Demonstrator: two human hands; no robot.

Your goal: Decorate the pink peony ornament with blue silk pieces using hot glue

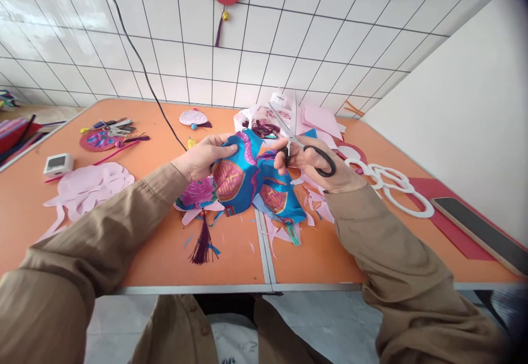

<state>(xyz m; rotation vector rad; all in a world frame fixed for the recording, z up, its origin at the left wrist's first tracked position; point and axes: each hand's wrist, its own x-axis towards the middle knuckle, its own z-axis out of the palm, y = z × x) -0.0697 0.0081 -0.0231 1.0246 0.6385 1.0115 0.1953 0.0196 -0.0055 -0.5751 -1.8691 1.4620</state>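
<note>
Stretching across most of the frame, the orange surface (235,273) is split near its middle by a pale seam. Above it, at the centre of the frame, the blue cloth (246,191) is held up; whether it is one folded length or two pieces cannot be told. Its left part is gripped narrowly by the left hand (205,158), with the thumb pressed on top and the fingers hidden behind. At the left of the frame, pink scraps (95,188) are heaped, and at the right, white rings (429,209) are loosely overlapped. Just right of centre, the scissors (294,137) are held by the right hand (311,160), the blades being parted and pointed toward the top of the frame, away from the cloth. Whether the cloth is also pinched by that hand's fingers cannot be told. Lower, left of centre, a flower piece (198,193) is seen with a purple tassel (202,243) below it. Smallest of all, a blue snippet (214,249) is found beside the tassel. The step in hand is judged to be trimming, paused while the cloth is positioned. For the next cut, the cloth should be kept taut and the blades turned down to its edge.
</note>
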